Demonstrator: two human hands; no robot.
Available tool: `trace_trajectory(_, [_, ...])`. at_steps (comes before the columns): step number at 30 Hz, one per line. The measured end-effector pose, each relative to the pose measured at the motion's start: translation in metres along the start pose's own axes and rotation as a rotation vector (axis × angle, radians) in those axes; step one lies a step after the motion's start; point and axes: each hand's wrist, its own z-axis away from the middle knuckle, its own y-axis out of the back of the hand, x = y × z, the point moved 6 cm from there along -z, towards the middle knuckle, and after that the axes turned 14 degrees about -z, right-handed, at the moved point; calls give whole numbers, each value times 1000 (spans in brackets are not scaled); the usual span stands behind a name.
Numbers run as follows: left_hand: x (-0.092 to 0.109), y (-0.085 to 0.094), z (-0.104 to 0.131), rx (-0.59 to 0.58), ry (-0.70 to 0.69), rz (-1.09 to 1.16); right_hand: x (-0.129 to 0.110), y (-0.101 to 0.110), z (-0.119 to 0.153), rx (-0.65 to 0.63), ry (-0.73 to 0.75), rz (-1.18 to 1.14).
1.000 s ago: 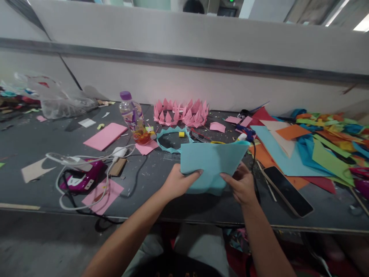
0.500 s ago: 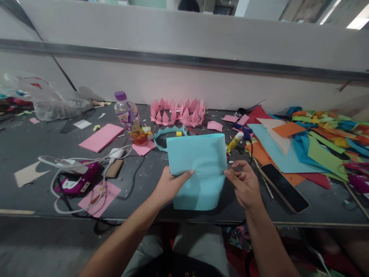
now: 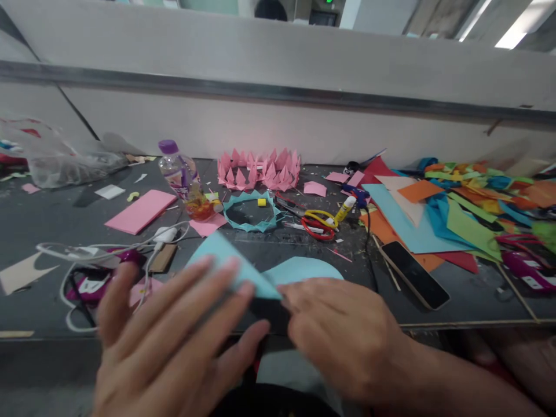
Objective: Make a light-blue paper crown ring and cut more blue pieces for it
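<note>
A light blue paper (image 3: pixel 304 270) lies tilted at the front middle of the desk, partly hidden behind both hands. My right hand (image 3: pixel 343 330) pinches it with closed fingers near its middle. My left hand (image 3: pixel 174 341) is spread and blurred, its fingertips over the left part of the paper. Beyond the paper stand a light blue zigzag paper ring (image 3: pixel 252 227) with a small yellow piece (image 3: pixel 261 202) within its outline, and pink spiky paper crowns (image 3: pixel 259 174).
A bottle (image 3: pixel 182 182), pink paper (image 3: pixel 141 211), cables and a purple device (image 3: pixel 93 286) are at left. Scissors (image 3: pixel 319 225), a glue stick (image 3: pixel 346 208), a phone (image 3: pixel 414 274) and coloured paper (image 3: pixel 406 223) are at right. The desk's front edge (image 3: pixel 473 324) runs near my right forearm.
The paper went from held upright to lower and tilted, uncovering the blue ring and scissors. My left hand let go its thumb grip and spread; my right hand moved left. The view shifted slightly.
</note>
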Motion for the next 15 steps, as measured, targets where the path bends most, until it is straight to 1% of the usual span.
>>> trace_trajectory(1, [21,4,-2,-55,-286,-68,-5,-1,-4,-18,28,14])
trace_trajectory(2, [36,2,-1,-177,-501,-138,-10,-4,-6,-49,39,26])
trace_trajectory(3, [45,1,-1,-259,-624,-164,-13,-7,-8,-83,32,34])
trace_trajectory(4, [50,-2,-1,-348,-685,-189,-15,-9,-8,-111,23,37])
trace_trajectory(5, [52,-4,-1,-412,-710,-204,-18,-13,-7,-148,14,39])
trace_trajectory(7, [55,-9,-1,-484,-726,-207,-21,-19,-3,-201,13,49])
trace_trajectory(11, [62,-16,2,-508,-799,-215,-22,-25,5,-243,35,61])
trace_trajectory(15, [64,-25,9,-635,-811,-197,-21,-26,12,-281,16,49])
